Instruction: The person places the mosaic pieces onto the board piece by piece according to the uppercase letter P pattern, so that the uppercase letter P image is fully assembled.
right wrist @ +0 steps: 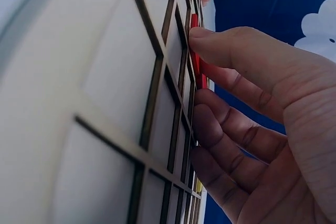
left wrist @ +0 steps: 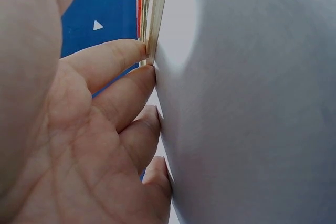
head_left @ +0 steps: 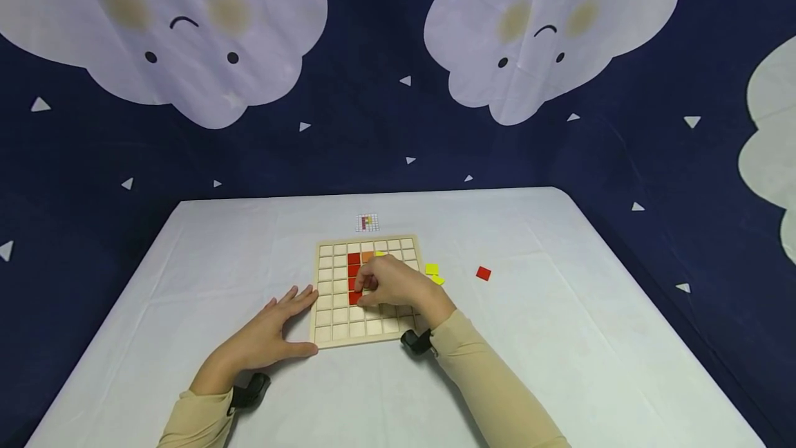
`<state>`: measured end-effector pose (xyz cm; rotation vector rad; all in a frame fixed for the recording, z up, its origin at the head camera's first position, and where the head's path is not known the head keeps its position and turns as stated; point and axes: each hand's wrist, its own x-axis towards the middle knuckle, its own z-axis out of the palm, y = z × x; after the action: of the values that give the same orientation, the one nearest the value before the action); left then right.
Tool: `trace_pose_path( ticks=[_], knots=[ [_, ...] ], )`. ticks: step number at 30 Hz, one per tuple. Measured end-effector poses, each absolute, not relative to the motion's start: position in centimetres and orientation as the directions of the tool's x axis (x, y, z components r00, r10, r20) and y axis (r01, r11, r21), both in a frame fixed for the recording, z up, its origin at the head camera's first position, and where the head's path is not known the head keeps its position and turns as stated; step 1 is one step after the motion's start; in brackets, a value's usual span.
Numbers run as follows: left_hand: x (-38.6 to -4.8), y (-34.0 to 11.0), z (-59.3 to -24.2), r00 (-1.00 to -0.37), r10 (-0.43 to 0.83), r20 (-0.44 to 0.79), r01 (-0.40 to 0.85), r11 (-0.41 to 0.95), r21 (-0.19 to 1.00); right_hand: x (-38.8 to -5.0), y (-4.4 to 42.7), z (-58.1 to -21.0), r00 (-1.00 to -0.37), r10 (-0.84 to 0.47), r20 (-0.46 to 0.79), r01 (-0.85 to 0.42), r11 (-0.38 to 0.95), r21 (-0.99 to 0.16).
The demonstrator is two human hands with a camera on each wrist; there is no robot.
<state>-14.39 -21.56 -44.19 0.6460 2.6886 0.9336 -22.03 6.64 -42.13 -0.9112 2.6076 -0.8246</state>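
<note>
In the lower middle of the head view, on a white-covered tabletop, lies a square wooden grid board with a raised pale rim and rows of shallow cells. Four red tiles form a vertical column just left of the board's centre. Beside the top of that column sits an orange tile, and right of it a yellow tile, partly hidden.

The right hand reaches over the board from the lower right. Its grip is a pinch: thumb and forefinger meet on the lowest red tile, at the bottom of the column. The right wrist view shows the thumb tip against a red edge and the other fingers bent close to the grid; whether that tile lies fully flat in its cell, I cannot tell.

The left hand, at lower left, has a loose grip, fingers spread and thumb apart, with fingertips and thumb touching the board's left edge. The left wrist view shows fingertips against the wooden side.

Just right of the board are two loose yellow tiles; farther right lies a single loose red tile. Above the board is a small printed pattern card. Both forearms wear beige sleeves and dark wrist devices. Across the upper frame hangs a navy backdrop with pale clouds, their faces upside down, and small white triangles.
</note>
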Motion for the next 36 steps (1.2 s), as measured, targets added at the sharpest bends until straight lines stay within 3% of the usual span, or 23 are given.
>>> trace_pose_path(
  ticks=[13, 21, 36],
  knots=[
    [-14.3, -21.6, -44.3, -0.881, 0.468, -0.061, 0.336, 0.714, 0.615, -22.2, 6.7, -42.3, -0.751, -0.658, -0.059, -0.506, 0.631, -0.588],
    [-14.3, -21.5, -44.3, -0.881, 0.470, -0.062, 0.338, 0.713, 0.614, -22.8, 9.5, -41.7, -0.753, -0.658, 0.000, -0.527, 0.604, -0.598],
    [-14.4, -21.5, -44.4, -0.881, 0.470, -0.058, 0.337, 0.709, 0.620, -23.7, 22.2, -41.1, -0.928, -0.373, -0.025, -0.283, 0.746, -0.602]
  ],
)
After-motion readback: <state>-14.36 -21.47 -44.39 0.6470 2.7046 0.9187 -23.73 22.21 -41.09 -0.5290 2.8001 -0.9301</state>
